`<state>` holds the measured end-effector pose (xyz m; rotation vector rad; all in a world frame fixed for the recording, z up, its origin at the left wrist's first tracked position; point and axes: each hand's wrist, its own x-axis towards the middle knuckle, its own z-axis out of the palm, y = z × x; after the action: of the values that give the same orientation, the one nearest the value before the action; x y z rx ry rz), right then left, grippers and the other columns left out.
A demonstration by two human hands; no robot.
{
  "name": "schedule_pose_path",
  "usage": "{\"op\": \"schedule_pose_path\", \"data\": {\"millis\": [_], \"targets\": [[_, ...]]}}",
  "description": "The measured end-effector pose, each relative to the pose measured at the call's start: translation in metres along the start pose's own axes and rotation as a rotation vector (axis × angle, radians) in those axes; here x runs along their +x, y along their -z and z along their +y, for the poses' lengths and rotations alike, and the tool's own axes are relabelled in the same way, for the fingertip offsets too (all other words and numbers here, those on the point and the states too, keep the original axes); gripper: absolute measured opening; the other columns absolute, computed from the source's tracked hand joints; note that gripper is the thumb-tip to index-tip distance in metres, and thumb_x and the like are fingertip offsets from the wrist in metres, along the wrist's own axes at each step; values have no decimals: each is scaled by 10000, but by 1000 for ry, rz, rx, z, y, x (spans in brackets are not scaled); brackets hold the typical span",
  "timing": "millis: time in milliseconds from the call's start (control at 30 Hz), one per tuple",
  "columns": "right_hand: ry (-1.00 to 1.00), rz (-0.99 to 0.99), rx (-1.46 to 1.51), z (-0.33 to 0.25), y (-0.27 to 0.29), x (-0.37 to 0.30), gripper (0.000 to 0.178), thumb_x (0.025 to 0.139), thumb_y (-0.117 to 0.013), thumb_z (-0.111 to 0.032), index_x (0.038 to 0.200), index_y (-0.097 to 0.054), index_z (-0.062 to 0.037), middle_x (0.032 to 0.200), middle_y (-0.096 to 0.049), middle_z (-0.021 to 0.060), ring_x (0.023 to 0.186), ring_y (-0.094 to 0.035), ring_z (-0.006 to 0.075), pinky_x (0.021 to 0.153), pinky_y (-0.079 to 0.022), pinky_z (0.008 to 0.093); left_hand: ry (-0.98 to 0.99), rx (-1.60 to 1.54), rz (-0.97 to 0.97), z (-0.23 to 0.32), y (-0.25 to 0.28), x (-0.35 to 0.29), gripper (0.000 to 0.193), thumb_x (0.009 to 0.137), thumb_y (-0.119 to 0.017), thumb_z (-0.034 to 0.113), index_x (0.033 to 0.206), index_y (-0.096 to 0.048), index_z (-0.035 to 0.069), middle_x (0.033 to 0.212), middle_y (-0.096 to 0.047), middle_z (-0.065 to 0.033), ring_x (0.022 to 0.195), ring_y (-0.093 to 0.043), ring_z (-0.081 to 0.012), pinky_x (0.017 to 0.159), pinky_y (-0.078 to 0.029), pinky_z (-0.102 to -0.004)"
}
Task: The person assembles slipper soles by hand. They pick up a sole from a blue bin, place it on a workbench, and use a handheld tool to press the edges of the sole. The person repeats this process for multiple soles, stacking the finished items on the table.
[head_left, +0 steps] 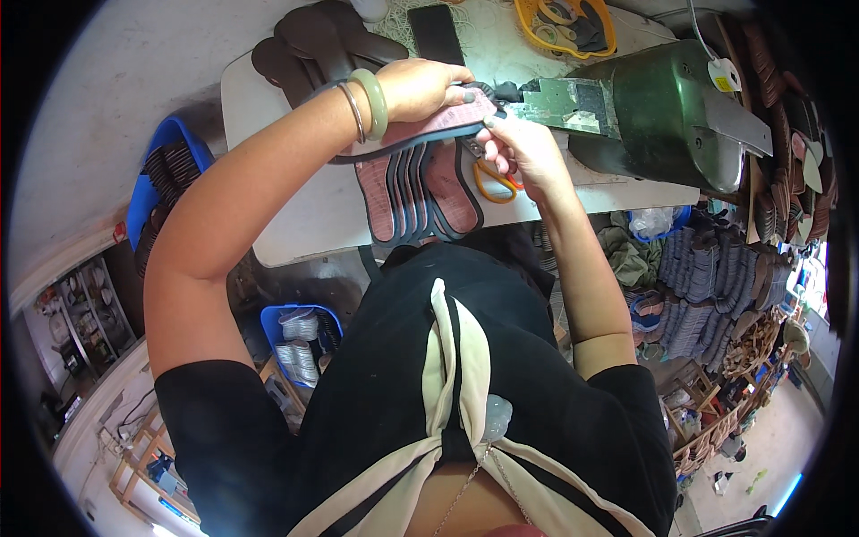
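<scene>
A pink insole with a dark edge [428,126] lies at the working end of a green sewing machine [644,112]. My left hand [424,89], a jade-coloured bangle and a thin metal one on its wrist, grips the insole's far side with fingers bent over its top. At the insole's right end, beside the machine's narrow arm, my right hand [523,148] pinches the edge between thumb and fingers. Several more pink insoles [379,199] rest fanned out at the near table edge, partly under the held one. Orange-handled scissors [495,184] lie just below my right hand.
Dark brown soles [327,40] and a black phone [435,36] occupy the far part of the white table [295,215]. A yellow basket [610,36] stands behind the machine. Blue bins [141,201] hold dark pieces at left. Grey stacks [707,286] fill the right side.
</scene>
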<state>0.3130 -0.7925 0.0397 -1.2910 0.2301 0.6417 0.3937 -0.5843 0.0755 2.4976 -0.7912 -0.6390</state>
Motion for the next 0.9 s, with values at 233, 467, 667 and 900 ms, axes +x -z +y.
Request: {"op": "schedule_pose_path", "data": {"millis": [233, 467, 667, 900], "targets": [[53, 10, -37, 21, -5, -20, 271, 931, -573, -243, 994, -679, -2, 784, -678, 29, 609, -579, 59, 537, -408, 193, 72, -145, 86, 6, -16, -6, 474, 939, -559, 339, 1293, -512, 28, 1097, -648, -225, 1032, -619, -354, 901, -465, -389], [-42, -149, 171, 73, -34, -81, 375, 905, -615, -309, 1109, -591, 5, 983, -645, 56, 902, -595, 146, 842, -450, 295, 308, -428, -10, 26, -19, -12, 510, 931, -584, 292, 1306, -455, -29, 786, -657, -146, 602, -625, -178, 578, -497, -300], [-167, -237, 380, 60, -52, -118, 365, 913, -588, -269, 1094, -584, 49, 887, -665, 139, 785, -642, 200, 763, -513, 318, 375, -532, 134, 30, -33, -13, 484, 930, -552, 328, 1134, -466, -102, 592, -619, -92, 537, -627, -196, 578, -507, -331], [-87, 17, 407, 59, -54, -100, 291, 929, -557, -235, 1023, -599, 38, 817, -646, 106, 688, -617, 159, 651, -504, 290, 413, -287, 381, 25, -34, -1, 509, 917, -550, 391, 1079, -464, -84, 750, -662, -216, 771, -676, -355, 720, -526, -418]]}}
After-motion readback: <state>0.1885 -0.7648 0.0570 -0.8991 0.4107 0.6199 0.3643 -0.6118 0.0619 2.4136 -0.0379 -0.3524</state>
